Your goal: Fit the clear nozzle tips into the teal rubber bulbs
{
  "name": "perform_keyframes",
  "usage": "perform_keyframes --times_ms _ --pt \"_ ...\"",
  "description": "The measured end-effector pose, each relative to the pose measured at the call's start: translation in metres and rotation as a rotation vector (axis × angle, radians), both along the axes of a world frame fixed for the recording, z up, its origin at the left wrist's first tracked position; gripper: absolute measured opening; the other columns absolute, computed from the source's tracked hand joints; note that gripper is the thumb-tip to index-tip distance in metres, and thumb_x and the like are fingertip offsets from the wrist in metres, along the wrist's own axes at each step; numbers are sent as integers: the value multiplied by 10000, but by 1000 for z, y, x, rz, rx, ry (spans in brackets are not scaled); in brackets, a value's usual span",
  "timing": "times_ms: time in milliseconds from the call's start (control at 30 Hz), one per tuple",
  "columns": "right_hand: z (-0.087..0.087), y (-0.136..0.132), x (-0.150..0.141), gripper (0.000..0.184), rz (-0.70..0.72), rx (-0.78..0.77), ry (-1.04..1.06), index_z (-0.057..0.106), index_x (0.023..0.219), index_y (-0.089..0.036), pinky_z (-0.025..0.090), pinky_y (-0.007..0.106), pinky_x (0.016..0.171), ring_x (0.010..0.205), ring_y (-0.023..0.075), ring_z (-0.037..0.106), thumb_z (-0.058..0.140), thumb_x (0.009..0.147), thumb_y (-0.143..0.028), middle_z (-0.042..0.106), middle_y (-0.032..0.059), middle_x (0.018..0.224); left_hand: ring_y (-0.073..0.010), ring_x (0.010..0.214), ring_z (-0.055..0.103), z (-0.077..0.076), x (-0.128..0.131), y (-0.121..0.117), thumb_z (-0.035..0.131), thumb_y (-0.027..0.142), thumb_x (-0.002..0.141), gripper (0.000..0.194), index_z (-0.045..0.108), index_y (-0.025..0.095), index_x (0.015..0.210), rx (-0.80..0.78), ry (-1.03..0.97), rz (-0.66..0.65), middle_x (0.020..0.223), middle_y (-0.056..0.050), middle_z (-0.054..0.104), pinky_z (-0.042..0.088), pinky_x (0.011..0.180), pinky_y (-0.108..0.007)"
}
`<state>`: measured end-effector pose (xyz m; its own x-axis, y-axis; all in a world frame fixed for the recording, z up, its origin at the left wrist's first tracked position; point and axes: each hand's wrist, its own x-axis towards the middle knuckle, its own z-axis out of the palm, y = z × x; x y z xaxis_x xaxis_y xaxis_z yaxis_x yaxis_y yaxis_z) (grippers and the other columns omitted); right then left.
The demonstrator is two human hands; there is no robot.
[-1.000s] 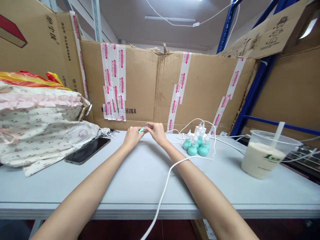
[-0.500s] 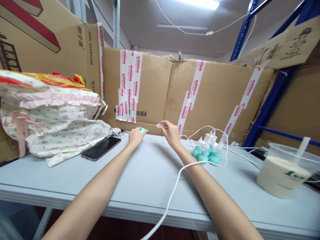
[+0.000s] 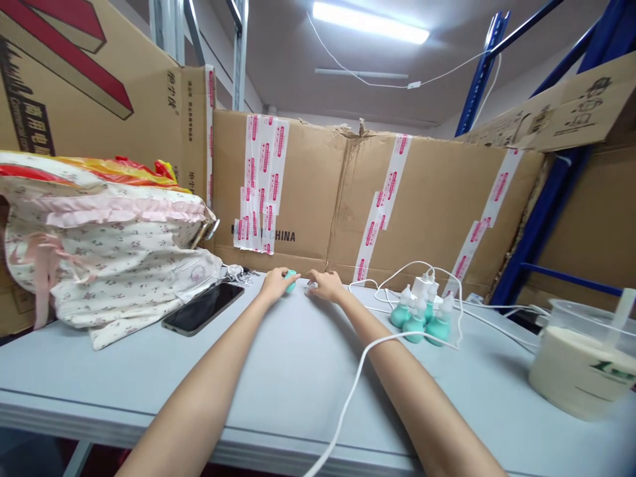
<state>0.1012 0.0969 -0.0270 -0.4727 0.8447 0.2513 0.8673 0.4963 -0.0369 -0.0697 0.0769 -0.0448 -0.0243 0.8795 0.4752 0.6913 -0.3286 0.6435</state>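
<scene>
My left hand (image 3: 275,285) is closed around a small teal bulb (image 3: 291,281) near the back of the table. Close beside it, my right hand (image 3: 325,285) is lowered to the tabletop with its fingers bent together. A small clear, whitish piece (image 3: 313,285) shows at its fingertips, mostly hidden by them. To the right of my right forearm stand several teal bulb nasal aspirators (image 3: 413,324) with clear pointed nozzles, grouped upright.
A phone (image 3: 203,308) and a floral cloth bag (image 3: 119,265) lie at left. A white cable (image 3: 355,371) crosses over my right forearm. A charger (image 3: 423,285) sits behind the aspirators. At right stands a drink cup (image 3: 571,371) with a straw. Cardboard (image 3: 298,192) walls the back edge.
My right hand has gone down to the tabletop with the clear piece. My left hand still holds the teal bulb, now showing more of it. The view has tilted slightly upward.
</scene>
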Motion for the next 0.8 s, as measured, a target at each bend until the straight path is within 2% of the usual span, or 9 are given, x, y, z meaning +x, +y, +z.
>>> perform_keyframes --times_ms 100,167,300,400,500,667,800 --pt "-3 2 2 484 13 -24 73 476 1161 -281 317 349 895 1052 179 555 636 707 -330 654 -11 1068 -168 718 571 -3 -2 2 491 490 759 405 667 128 805 10 -32 -38 752 -55 660 408 662 -251" --pt "-7 3 3 428 23 -38 125 525 1114 -278 348 310 843 999 170 577 638 701 -288 665 -23 1031 -170 739 574 -4 -3 3 489 478 771 404 668 122 839 13 -36 -41 775 -62 660 415 692 -256" --pt "-11 6 4 332 44 -40 123 592 1028 -266 371 241 743 876 135 609 620 705 -197 673 -28 990 -193 846 555 -8 -2 2 508 462 779 382 671 144 914 8 59 43 856 -76 620 411 802 -292" --pt "-13 5 3 311 -2 39 90 590 1035 -266 340 287 805 931 165 598 609 728 -227 676 -17 987 -208 949 516 -14 8 1 522 416 790 354 653 175 1015 12 107 83 933 -84 557 379 891 -310" --pt "-14 3 3 318 -45 78 80 562 1071 -248 289 348 861 978 198 584 587 753 -252 681 12 976 -207 998 495 -22 23 2 500 357 819 360 606 167 1105 -1 107 18 961 -89 524 359 927 -297" --pt "-15 3 3 337 -73 76 70 520 1098 -249 266 355 853 976 202 583 571 769 -301 683 20 956 -204 1034 484 -28 30 4 552 241 783 410 523 158 1184 -50 168 -45 1048 -96 510 349 940 -288" --pt "-17 3 2 367 -83 71 70 475 1136 -254 245 352 859 998 200 570 556 781 -301 679 20 958 -271 1099 437 -27 24 3 613 306 731 409 571 230 1131 -59 248 85 1099 -100 473 356 922 -357"
